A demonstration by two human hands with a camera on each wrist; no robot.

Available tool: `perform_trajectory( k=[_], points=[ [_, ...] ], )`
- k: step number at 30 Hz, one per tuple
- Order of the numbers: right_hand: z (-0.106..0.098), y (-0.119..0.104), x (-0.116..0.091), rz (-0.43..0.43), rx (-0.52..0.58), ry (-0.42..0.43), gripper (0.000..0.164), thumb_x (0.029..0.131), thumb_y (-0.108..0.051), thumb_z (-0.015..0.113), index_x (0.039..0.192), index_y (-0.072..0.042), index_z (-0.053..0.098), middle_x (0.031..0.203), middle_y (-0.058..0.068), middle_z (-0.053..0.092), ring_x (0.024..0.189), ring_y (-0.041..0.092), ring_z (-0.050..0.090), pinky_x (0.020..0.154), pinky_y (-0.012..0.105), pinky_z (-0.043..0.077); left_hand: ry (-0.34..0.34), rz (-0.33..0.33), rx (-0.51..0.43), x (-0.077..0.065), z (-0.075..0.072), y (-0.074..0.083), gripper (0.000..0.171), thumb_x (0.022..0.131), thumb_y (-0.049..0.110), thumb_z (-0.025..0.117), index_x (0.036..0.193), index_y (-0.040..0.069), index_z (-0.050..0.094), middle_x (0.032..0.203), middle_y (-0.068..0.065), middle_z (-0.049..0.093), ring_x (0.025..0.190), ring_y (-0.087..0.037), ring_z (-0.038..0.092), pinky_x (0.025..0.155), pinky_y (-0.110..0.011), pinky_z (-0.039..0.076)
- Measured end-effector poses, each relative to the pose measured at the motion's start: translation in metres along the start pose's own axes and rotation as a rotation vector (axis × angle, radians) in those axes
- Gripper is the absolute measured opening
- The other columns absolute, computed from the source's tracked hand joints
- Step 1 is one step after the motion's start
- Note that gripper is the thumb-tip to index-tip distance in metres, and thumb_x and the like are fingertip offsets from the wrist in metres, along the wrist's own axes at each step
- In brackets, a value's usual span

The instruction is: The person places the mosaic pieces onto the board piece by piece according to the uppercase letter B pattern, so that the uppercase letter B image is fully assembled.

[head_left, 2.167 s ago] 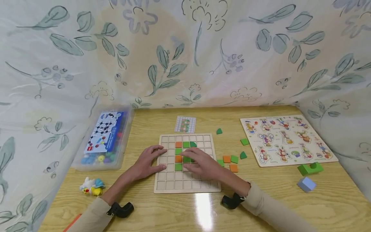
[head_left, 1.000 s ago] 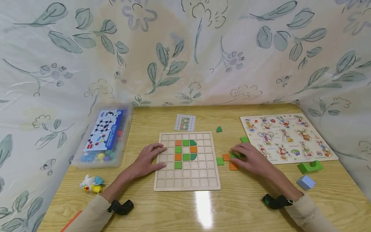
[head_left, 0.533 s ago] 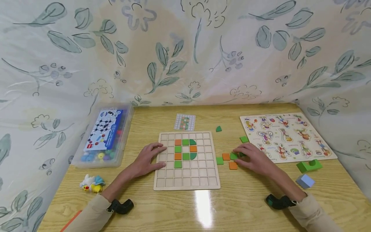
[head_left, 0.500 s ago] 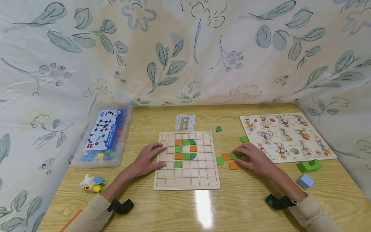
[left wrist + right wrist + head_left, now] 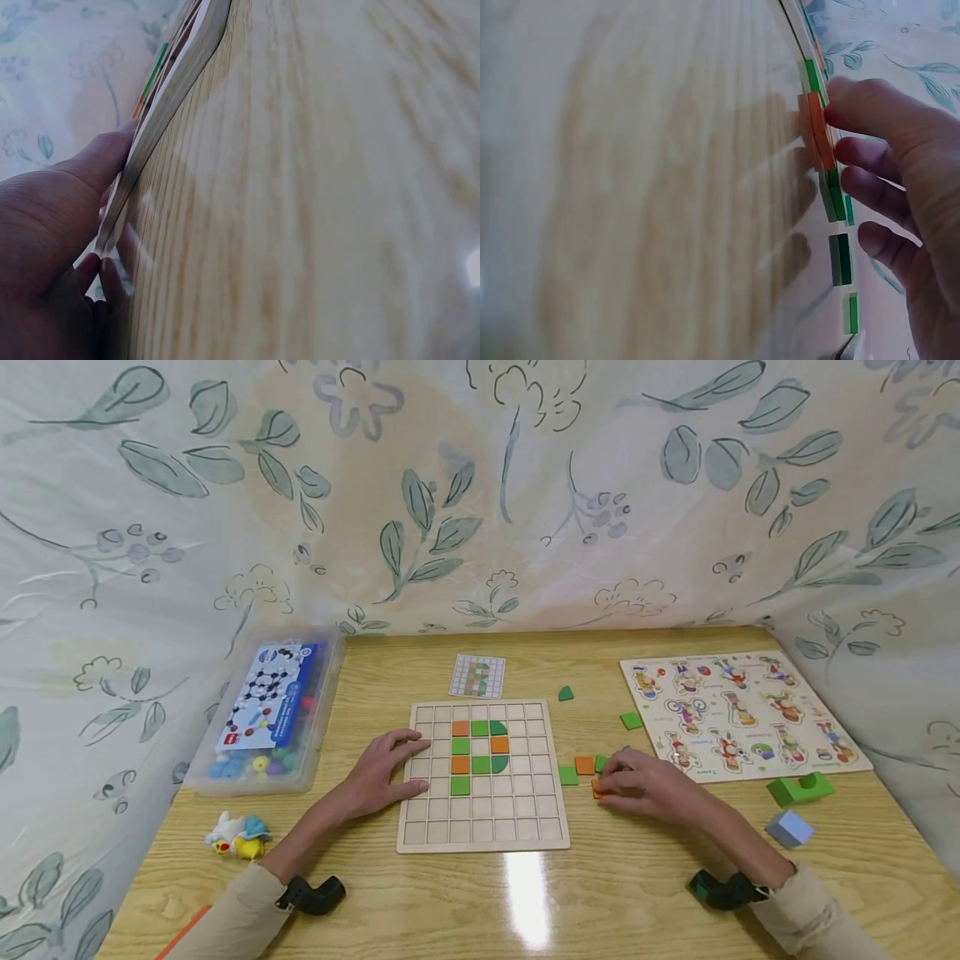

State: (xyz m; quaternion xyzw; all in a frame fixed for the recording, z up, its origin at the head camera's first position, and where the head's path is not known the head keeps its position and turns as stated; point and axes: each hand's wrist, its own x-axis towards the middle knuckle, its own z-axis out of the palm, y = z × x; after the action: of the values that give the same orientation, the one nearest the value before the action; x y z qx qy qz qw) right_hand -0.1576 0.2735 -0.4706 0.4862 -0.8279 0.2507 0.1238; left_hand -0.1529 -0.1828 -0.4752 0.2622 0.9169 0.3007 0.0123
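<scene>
A pale wooden grid board lies on the table, with several orange and green tiles set in its squares. My left hand rests at its left edge, thumb and fingers spread; in the left wrist view the thumb lies along the board's edge. To the right of the board, my right hand pinches an orange tile, which its thumb and fingers partly cover. Beside that hand lie another orange tile and green tiles. The right wrist view shows the fingertips right at the orange tile.
A small pattern card lies behind the board. Loose green pieces lie to the right, near a picture puzzle board, a green block and a blue cube. A clear box and toy figures stand at left.
After leaving the grid board, my right hand moved right to the loose tiles, then slightly toward me onto the orange tile. My left hand stayed at the board's edge.
</scene>
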Motion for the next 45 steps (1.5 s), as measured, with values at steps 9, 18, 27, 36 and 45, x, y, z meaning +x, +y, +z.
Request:
perform_trajectory(
  k=[9,18,27,36,45],
  points=[
    [-0.008,-0.005,0.004,-0.016,-0.034,-0.079,0.024,0.072,-0.014,0.084,0.092,-0.025,0.077,0.097,-0.007,0.064,0.087,0.004,0.055,0.074,0.014,0.043,-0.003,-0.005,-0.006,0.0,-0.001,0.0,0.061,0.087,0.033,0.072,0.141,0.013,0.052,0.144,-0.013,0.045,0.134,-0.036,0.038,0.106,-0.06,0.028],
    [-0.006,-0.002,0.006,-0.085,-0.021,-0.059,0.029,0.07,-0.006,0.084,0.095,-0.018,0.076,0.096,-0.001,0.065,0.085,0.008,0.057,0.074,0.015,0.045,0.007,0.006,0.01,0.0,-0.001,0.001,0.059,0.088,0.033,0.071,0.14,0.012,0.053,0.142,-0.013,0.047,0.132,-0.037,0.04,0.104,-0.061,0.03],
    [-0.001,-0.011,0.019,-0.097,0.047,-0.029,0.029,0.074,-0.007,0.081,0.101,-0.014,0.073,0.099,-0.003,0.065,0.086,0.006,0.056,0.076,0.013,0.045,-0.005,-0.015,0.007,0.0,-0.002,0.003,0.06,0.087,0.034,0.071,0.14,0.012,0.053,0.143,-0.012,0.046,0.133,-0.036,0.04,0.105,-0.06,0.03],
    [0.016,-0.037,0.059,-0.126,0.152,-0.018,0.029,0.075,-0.003,0.08,0.101,-0.012,0.072,0.098,-0.001,0.066,0.087,0.007,0.059,0.079,0.012,0.046,0.005,-0.004,0.003,0.0,0.001,0.001,0.06,0.086,0.034,0.072,0.14,0.012,0.054,0.142,-0.013,0.047,0.133,-0.037,0.04,0.105,-0.061,0.03],
    [0.038,-0.058,0.096,-0.021,0.146,-0.107,0.016,0.083,-0.011,0.076,0.098,-0.013,0.072,0.098,-0.002,0.066,0.087,0.006,0.06,0.077,0.018,0.051,-0.002,-0.012,0.007,0.001,0.0,0.0,0.061,0.086,0.034,0.072,0.14,0.013,0.053,0.143,-0.012,0.046,0.133,-0.035,0.04,0.106,-0.059,0.029]
  ],
)
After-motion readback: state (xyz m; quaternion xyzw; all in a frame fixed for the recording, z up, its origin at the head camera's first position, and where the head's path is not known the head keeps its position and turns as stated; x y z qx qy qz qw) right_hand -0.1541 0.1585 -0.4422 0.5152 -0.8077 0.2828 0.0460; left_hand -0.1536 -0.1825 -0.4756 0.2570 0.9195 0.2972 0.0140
